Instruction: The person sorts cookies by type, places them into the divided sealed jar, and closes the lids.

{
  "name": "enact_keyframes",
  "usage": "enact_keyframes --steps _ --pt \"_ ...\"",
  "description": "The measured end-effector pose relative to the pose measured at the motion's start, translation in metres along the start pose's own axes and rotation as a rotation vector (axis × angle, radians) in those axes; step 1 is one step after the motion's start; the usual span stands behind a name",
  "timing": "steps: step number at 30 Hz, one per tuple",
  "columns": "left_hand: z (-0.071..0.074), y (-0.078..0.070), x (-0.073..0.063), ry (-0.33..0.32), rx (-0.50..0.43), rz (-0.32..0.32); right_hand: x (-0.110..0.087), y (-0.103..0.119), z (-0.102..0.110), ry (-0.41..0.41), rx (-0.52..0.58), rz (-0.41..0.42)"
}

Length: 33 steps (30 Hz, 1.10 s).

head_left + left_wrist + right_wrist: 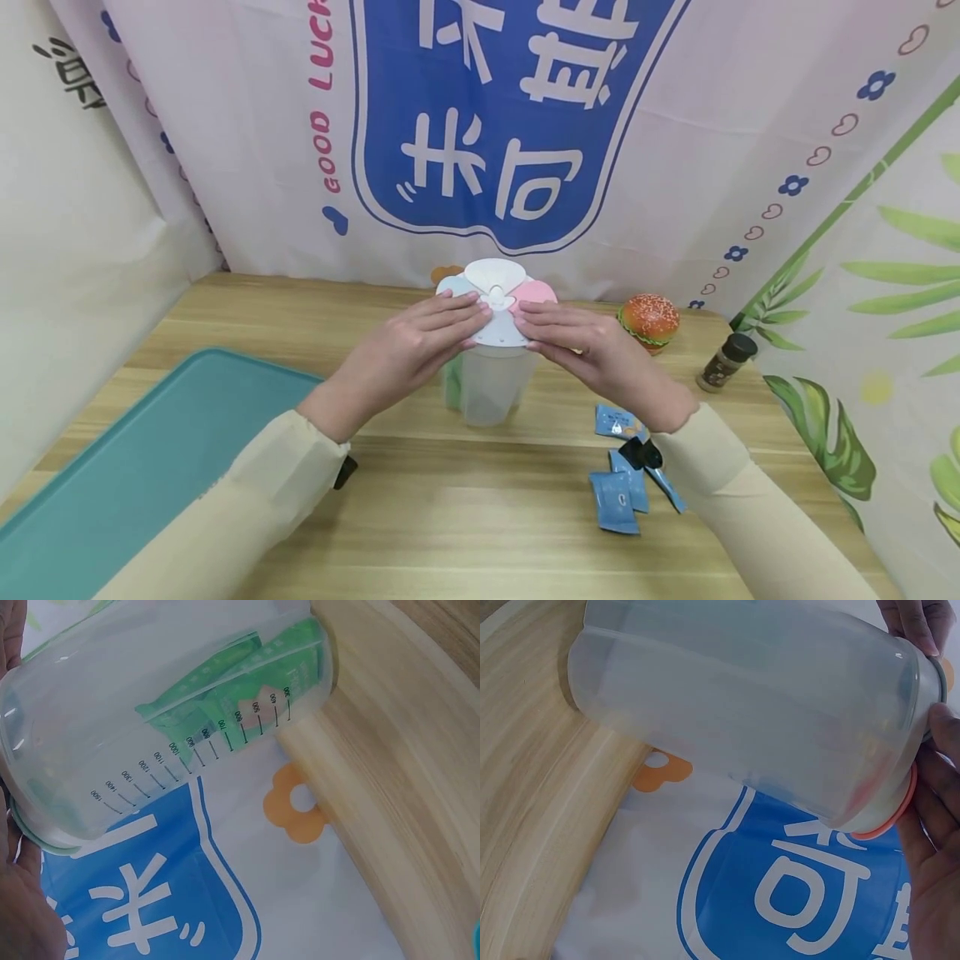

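Observation:
A translucent storage canister (495,387) stands upright at the back of the table, under a lid (501,332) with white, blue and pink petal-shaped flaps. My left hand (420,342) rests on the lid's left front part, its fingers extended side by side. From the right, my right hand (600,346) lies on the lid by the pink flap, fingers also extended. The left wrist view shows green packets (270,682) inside the canister, near its base, and measuring marks along its wall. In the right wrist view, my right thumb (943,727) is at the lid's edge.
Several blue packets (615,500) lie right of centre, partly behind the right wrist. Farther right are a toy burger (650,321) and a black-capped seasoning bottle (726,363). A teal tray (172,450) covers the table's left side. A printed cloth (262,192) hangs behind the canister.

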<state>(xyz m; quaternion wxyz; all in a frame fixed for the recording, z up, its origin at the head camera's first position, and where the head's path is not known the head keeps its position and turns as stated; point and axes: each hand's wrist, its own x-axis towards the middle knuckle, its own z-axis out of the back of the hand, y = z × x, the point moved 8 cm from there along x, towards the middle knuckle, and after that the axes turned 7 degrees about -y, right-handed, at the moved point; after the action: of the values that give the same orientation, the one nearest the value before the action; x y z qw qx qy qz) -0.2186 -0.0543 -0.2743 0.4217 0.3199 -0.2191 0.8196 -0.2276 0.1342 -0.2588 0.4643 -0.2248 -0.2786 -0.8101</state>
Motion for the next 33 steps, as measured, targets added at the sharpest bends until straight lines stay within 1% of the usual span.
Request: enact_keyframes --steps 7,11,18,21,24,33 --pt "0.000 -0.001 -0.001 -0.038 -0.015 0.007 0.000 0.001 -0.001 -0.007 -0.005 0.016" --pt "-0.001 0.000 -0.002 -0.046 -0.020 0.021 -0.001 0.001 -0.001 -0.020 0.005 0.013" --pt "0.000 0.001 -0.001 -0.059 -0.047 0.054 0.002 -0.002 0.001 -0.066 0.060 -0.042" --pt "0.000 0.002 -0.001 -0.058 -0.059 0.076 0.004 -0.003 0.002 -0.084 0.084 -0.057" --pt "-0.001 0.004 -0.001 -0.054 -0.068 0.101 0.004 -0.005 0.003 -0.098 0.107 -0.088" --pt "-0.004 0.007 -0.001 -0.012 -0.106 0.160 0.009 -0.011 0.004 -0.126 0.175 -0.192"
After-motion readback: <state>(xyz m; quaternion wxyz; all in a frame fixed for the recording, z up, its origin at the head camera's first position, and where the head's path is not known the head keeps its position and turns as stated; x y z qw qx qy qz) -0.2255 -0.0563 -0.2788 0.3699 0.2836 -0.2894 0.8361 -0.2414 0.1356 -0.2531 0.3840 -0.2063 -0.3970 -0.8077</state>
